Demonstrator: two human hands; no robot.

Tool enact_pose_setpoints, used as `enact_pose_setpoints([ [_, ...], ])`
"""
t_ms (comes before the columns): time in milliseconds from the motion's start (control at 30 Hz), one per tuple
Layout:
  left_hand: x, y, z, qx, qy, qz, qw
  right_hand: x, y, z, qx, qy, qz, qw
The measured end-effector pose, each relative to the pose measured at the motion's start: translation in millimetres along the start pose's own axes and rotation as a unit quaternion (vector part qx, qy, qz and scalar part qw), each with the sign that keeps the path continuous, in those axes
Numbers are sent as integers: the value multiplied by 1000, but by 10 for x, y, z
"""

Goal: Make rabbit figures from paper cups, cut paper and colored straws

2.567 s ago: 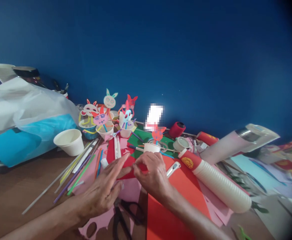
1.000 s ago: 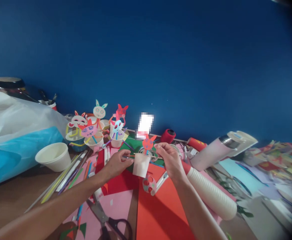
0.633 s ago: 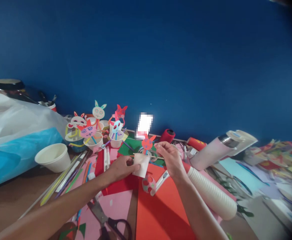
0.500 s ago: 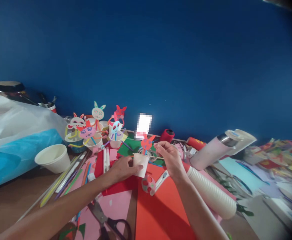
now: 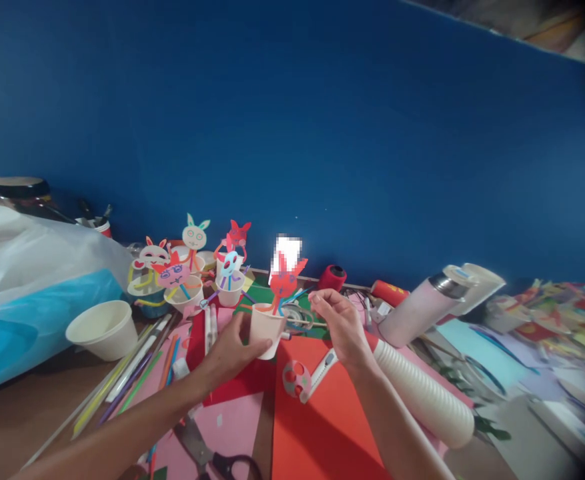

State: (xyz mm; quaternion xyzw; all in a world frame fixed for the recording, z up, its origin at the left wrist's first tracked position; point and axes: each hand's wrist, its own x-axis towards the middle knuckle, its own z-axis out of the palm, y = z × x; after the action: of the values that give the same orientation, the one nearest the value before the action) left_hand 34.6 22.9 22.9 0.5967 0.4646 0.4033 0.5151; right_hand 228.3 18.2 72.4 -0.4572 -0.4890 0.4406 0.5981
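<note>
My left hand (image 5: 235,347) is wrapped around a small white paper cup (image 5: 266,333), held upright over the middle of the table. A red paper animal head (image 5: 285,283) with pointed ears rises from the cup on orange and blue strips. A thin pale stick (image 5: 305,322) runs sideways from beside the cup toward my right hand (image 5: 339,320). The thumb and fingertips of that hand are pinched together, right of the red head and apart from it. Whatever is between them, if anything, is too small to make out.
Finished cup figures, such as a pink head (image 5: 175,273), stand at back left near an empty bowl (image 5: 103,330). Scissors (image 5: 207,450), a box cutter (image 5: 318,377) and red paper (image 5: 322,427) lie in front. Stacked cups (image 5: 422,393) and a flask (image 5: 417,310) are right.
My left hand has brought the cup slightly left and closer, and the red head now looks larger and leans to the right. My right hand keeps its pinch, nearly in place.
</note>
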Motion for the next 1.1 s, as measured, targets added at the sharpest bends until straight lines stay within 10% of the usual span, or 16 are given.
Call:
enact_pose_setpoints([
  [1100,28,66,-169,-135,50,-26,989,67,211,83,-48,-3,11,999],
])
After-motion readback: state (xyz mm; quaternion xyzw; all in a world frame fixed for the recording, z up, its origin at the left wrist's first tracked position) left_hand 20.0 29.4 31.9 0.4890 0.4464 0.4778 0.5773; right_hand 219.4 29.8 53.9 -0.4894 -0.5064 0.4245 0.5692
